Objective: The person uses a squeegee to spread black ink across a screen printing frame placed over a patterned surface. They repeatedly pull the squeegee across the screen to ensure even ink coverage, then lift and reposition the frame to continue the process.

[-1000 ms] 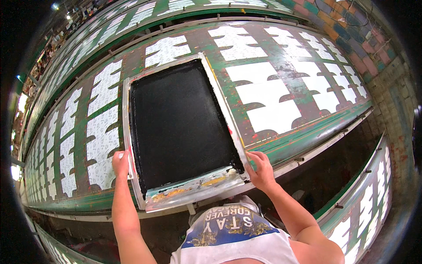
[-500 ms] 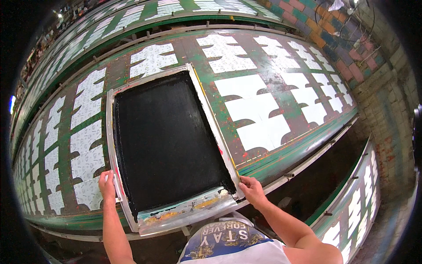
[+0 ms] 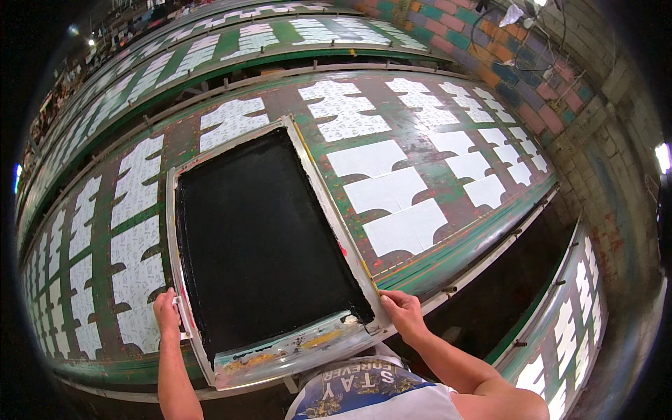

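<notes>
A screen-printing frame with a black mesh panel lies tilted over the long printing table. Its near end, closest to my body, is a pale strip smeared with yellow, orange and white. My left hand is closed on a small white handle at the frame's near left side. At the near right corner, my right hand pinches the frame's edge between thumb and fingers. To the left of the frame are printed white garment pieces. Plain white garment pieces lie to its right.
The green and brown printing table has a metal rail with pegs along its near edge. More tables with white pieces stand beyond, and another is at the lower right. A painted brick wall closes off the far right.
The view has shifted, so the table and frame sit slightly lower and further left. Both hands keep their holds, and the frame shows no clear movement over the table.
</notes>
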A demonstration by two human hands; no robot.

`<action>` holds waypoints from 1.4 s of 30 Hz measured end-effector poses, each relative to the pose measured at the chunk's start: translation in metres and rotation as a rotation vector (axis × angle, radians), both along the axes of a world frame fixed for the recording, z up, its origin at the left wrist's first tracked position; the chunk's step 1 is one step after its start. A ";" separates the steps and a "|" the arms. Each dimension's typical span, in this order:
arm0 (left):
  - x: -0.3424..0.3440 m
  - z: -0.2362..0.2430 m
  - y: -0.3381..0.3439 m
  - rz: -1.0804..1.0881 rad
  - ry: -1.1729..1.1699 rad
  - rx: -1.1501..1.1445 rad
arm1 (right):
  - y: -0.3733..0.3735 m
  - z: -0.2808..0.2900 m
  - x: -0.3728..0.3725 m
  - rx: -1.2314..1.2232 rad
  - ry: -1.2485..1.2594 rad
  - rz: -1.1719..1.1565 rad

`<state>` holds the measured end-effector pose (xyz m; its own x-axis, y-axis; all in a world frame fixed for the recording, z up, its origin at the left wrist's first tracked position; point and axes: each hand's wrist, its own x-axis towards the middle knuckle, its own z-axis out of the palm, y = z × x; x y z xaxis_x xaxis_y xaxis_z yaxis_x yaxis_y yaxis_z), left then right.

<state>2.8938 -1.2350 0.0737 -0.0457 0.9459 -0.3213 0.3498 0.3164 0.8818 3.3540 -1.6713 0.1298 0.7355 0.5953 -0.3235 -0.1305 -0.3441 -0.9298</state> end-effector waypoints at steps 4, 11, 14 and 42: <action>0.042 0.026 -0.012 -0.004 -0.091 0.005 | -0.007 0.000 0.037 0.014 -0.069 -0.039; 0.173 0.047 -0.048 -0.063 -0.156 0.096 | -0.040 -0.011 0.159 -0.037 -0.149 -0.046; 0.238 0.048 -0.072 -0.017 -0.183 0.073 | -0.061 -0.016 0.215 -0.036 -0.179 -0.067; 0.465 0.005 -0.221 -0.111 0.067 0.355 | -0.208 -0.064 0.463 -0.052 -0.157 0.055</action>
